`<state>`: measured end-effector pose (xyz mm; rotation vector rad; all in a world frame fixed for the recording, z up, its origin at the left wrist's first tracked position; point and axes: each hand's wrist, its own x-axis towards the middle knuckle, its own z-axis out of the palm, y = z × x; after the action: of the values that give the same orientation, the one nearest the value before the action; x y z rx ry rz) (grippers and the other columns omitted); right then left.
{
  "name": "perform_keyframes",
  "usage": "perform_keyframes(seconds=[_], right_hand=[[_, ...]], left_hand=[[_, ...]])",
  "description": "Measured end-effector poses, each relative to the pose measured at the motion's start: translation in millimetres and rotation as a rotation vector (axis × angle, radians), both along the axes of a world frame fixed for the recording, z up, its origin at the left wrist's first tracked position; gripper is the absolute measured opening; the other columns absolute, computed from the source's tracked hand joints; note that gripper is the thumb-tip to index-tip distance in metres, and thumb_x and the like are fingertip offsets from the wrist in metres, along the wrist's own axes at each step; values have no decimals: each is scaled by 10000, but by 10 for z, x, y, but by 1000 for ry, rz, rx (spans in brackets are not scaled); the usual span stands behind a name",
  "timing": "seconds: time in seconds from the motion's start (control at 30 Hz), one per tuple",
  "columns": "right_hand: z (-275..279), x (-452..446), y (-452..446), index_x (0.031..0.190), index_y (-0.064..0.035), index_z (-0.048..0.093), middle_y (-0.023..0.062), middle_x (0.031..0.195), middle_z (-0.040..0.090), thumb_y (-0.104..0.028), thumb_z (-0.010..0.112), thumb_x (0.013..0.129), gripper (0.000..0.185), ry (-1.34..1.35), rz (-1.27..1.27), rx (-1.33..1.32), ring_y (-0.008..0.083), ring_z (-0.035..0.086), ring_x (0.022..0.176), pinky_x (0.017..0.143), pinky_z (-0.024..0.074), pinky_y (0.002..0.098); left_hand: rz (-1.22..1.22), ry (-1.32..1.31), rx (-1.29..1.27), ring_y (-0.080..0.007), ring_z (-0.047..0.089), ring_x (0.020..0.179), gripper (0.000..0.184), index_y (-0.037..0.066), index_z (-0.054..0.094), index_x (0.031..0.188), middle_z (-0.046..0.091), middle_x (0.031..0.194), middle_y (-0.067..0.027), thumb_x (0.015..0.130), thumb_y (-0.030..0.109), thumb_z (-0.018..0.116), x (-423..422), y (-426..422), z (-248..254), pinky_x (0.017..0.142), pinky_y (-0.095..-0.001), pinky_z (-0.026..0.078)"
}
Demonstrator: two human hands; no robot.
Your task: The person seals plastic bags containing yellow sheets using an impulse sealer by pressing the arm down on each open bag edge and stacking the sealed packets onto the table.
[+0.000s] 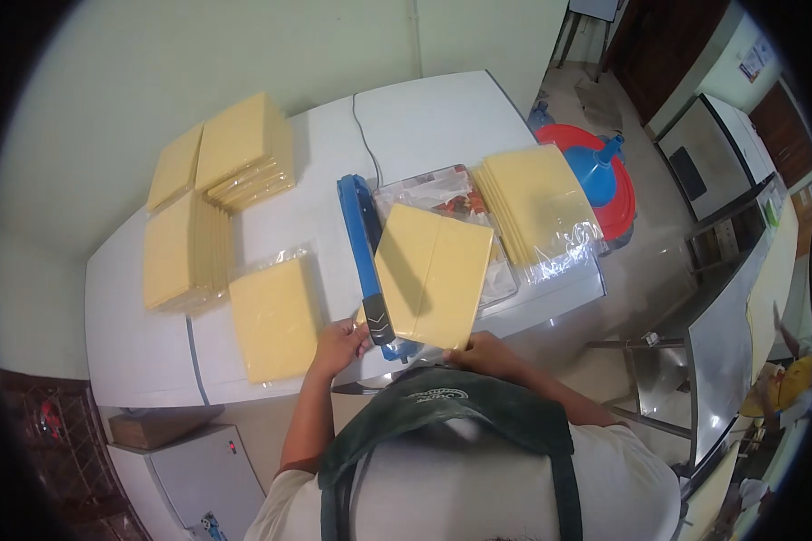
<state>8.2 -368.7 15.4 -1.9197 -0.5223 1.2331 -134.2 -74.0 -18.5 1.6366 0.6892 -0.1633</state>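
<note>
From my far end of the feed, taking twelve o'clock as straight ahead from the worn camera, I had the yellow packet [438, 270] at the centre, tilted just right of the blue sealer [361, 243] and partly over a tray [442, 185] with a printed picture. The right hand [489, 354], at five o'clock from the packet, was closed on its near corner, thumb and fingers pinching the edge. The left hand [338, 347], at eight, was curled nearly closed beside the sealer's near end; I couldn't tell whether it pinched any wrapper. I judged the step to be lining up a wrapper edge along the sealer, and the next move seemed to call for keeping that edge flat, with fingers clear of the bar. Outward on the white table [442, 113], a single packet [275, 320] lay between eight and nine, stacks of packets [244, 135] stood from nine to ten, a cord [361, 135] ran towards eleven, and a leaning row of packets [537, 203] sat at two. Beyond that row was a red round top [624, 171]; a metal table [726, 352] stood between three and four, and a white cabinet [212, 478] between seven and eight.
</note>
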Motion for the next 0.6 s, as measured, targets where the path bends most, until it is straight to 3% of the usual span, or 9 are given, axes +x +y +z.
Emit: perform_keyframes(seconds=[0.03,0.17,0.23,0.33,0.4,0.47,0.5,0.53,0.6], right_hand=[[-46,9,4,1008,-33,733,44,856,706,-352,718,896,338,1,-2,-4,135,645,745,675,513,296],[9,298,-16,917,1,726,56,816,704,-301,706,891,304,245,-216,209,124,642,694,616,495,278],[82,435,-13,848,24,718,98,765,709,-308,690,882,334,-44,-364,115,141,646,646,568,498,315],[-30,288,-208,771,21,714,105,680,692,-298,678,889,343,-177,-232,83,155,640,591,574,506,314],[-37,89,-209,730,6,723,98,648,689,-295,678,888,342,-93,-299,50,149,639,567,579,511,326],[131,-40,-194,758,8,732,132,691,707,-315,678,885,351,-115,-189,-80,204,660,588,603,518,361],[108,-24,-184,816,4,740,174,710,700,-360,691,879,372,-207,-23,-112,277,674,630,642,520,391],[101,-1,-156,816,4,740,174,710,700,-360,691,879,372,-208,-22,-109,277,674,630,642,520,391],[111,39,-49,875,-40,754,176,776,712,-348,672,910,321,-436,389,39,280,691,720,707,523,398]], left_hand=[[13,19,-56,-95,543,546,345,13,649,759,619,640,-28,989,268,626,3,3,31,517,-267,425],[4,63,-13,-98,550,536,253,0,668,761,637,643,-41,959,146,608,225,-107,193,501,-267,416],[105,-81,43,-115,569,521,193,11,681,771,642,644,-46,921,130,656,323,-228,227,484,-271,427],[12,93,10,-116,576,520,171,11,687,786,648,645,-49,915,124,680,137,-291,285,476,-268,423],[74,68,-79,-117,577,517,169,16,694,803,648,643,-43,908,146,713,-3,-304,135,472,-258,419],[83,51,-147,-117,574,509,139,15,695,814,654,653,-38,900,122,717,-99,-255,69,467,-250,419],[36,35,-126,-125,585,539,153,17,700,837,646,642,-22,928,135,665,-61,-188,78,508,-270,440],[37,33,-123,-125,585,539,153,17,700,837,646,642,-22,928,135,665,-22,-134,93,508,-270,440],[-24,8,241,-91,561,601,217,21,681,793,621,649,-20,930,174,611,164,7,182,580,-270,446]])
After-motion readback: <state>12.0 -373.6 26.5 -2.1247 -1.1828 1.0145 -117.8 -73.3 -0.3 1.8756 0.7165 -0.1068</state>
